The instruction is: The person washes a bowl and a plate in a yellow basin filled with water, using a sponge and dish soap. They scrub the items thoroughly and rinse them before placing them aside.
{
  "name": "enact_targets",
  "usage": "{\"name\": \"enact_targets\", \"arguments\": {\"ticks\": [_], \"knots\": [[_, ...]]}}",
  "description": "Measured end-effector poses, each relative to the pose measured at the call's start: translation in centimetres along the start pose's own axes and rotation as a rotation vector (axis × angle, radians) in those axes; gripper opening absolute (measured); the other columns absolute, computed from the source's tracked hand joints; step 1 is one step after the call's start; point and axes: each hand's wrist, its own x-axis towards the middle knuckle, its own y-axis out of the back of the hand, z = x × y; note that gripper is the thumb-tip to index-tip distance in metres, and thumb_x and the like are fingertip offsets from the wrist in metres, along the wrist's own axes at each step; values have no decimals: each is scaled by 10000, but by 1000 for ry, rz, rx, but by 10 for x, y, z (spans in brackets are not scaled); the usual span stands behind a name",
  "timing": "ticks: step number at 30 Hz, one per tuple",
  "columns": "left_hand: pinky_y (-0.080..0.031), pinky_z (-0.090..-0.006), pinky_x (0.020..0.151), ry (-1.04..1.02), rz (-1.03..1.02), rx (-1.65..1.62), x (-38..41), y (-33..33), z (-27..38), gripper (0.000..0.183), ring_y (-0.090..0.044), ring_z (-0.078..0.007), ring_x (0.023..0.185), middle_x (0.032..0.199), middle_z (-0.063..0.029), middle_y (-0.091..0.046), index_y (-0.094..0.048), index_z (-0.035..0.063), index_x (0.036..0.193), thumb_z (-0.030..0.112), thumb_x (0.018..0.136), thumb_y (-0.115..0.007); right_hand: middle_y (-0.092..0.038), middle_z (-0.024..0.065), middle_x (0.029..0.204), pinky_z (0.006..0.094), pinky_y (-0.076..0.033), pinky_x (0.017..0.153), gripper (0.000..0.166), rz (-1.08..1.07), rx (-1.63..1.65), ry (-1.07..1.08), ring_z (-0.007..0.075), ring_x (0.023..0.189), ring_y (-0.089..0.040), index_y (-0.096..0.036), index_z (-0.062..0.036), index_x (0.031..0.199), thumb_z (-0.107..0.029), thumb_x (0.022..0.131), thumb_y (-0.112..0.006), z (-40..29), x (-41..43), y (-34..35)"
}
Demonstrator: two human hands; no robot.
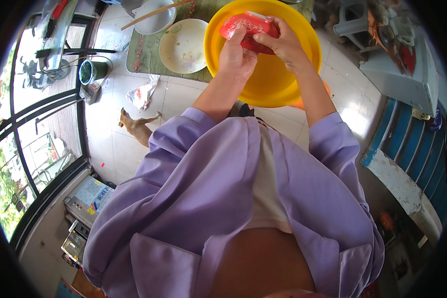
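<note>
Both hands grip a glossy red item with a white floral pattern (250, 24) above a large yellow plastic basin (268, 83). Whether it is a bowl or a packet, I cannot tell. My left hand (236, 56) holds its left and lower side, thumb across the front. On the right side, my right hand (285, 43) has its thumb on the front and its fingers at the top edge. The visible inside of the basin is bare yellow. Left of the basin, a white plate (183, 46) with food scraps sits on a greenish table (147, 56).
Wooden chopsticks (152, 15) lie across a white bowl (154, 23) at the table's far left. A brown dog (136, 124) stands on the tiled floor near a crumpled plastic bag (143, 93). A lined bin (93, 70) stands by the glass doors; blue steps (413, 145) are at right.
</note>
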Motion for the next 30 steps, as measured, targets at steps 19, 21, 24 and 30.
{"name": "enact_targets", "arguments": {"ticks": [19,21,24,30], "knots": [[-417,-369,891,3,-1,-132,-8,-5,13,245,-501,-205,991,1063,-88,-511,-425,36,1097,153,884,-401,-437,130,1168,291,-349,915,796,-41,-83,196,206,1071,-443,-318,2,1238,-201,592,-735,-10,-21,3],[-421,-367,887,2,18,-166,-10,-4,14,244,-508,-205,979,1053,-86,-518,-427,34,1094,157,885,-402,-441,134,1162,293,-352,912,788,-64,2,180,206,1066,-446,-324,12,1232,-205,594,-734,-12,-24,7],[-427,-363,880,-1,11,-147,-9,-2,10,244,-520,-207,961,1036,-85,-528,-429,30,1090,161,885,-402,-447,136,1154,295,-353,911,766,2,14,146,206,1066,-445,-336,23,1222,-205,604,-727,-5,-20,5],[-466,-342,832,34,-15,-183,-14,-1,10,245,-537,-202,928,1013,-97,-529,-426,23,1079,144,867,-442,-451,136,1142,292,-360,903,761,-19,133,93,205,1064,-445,-339,30,1217,-207,609,-729,-3,-19,6]]}}
